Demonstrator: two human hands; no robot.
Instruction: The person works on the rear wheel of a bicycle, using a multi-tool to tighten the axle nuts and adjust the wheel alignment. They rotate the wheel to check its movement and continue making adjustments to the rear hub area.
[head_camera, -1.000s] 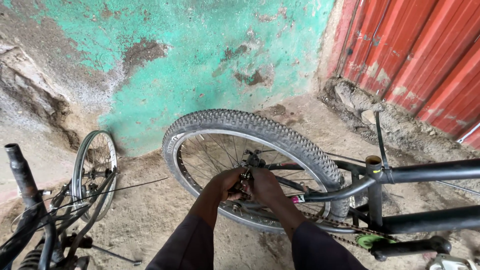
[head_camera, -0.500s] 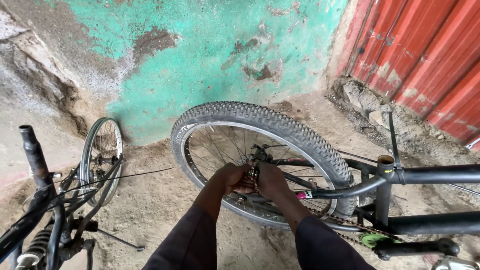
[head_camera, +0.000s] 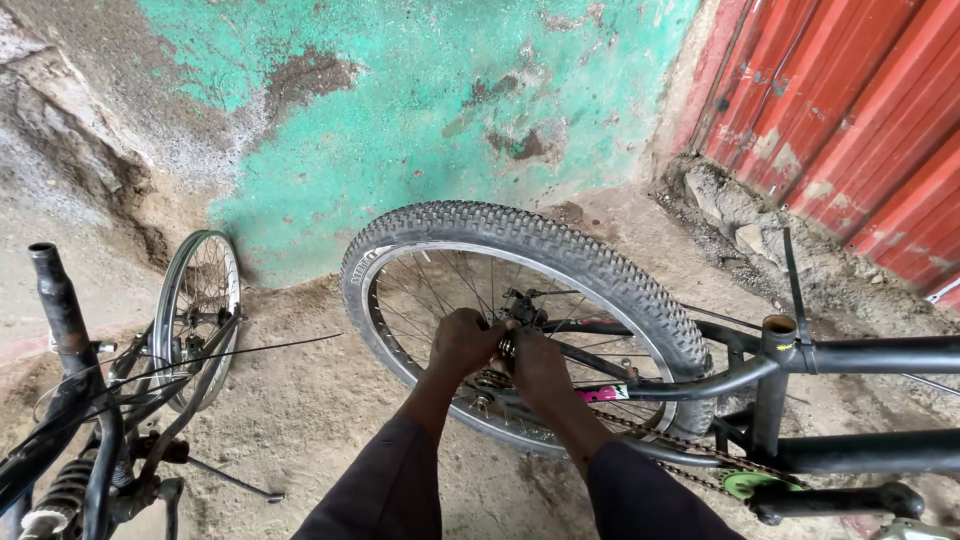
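Single head-worn camera, looking steeply down and forward over the person's own forearms, close on the rear wheel (head_camera: 520, 330) at frame centre, with a green-painted wall (head_camera: 420, 110) beyond and a second bicycle (head_camera: 110, 400) at the left edge.

Two bare forearms in dark purplish-black pushed-up sleeves (head_camera: 640, 490).

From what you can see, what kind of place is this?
Probably an informal outdoor bicycle repair spot. Both hands work at the hub of a black bicycle's knobby rear wheel, a second stripped bicycle stands nearby, and the ground is bare dirt beside a peeling green wall.
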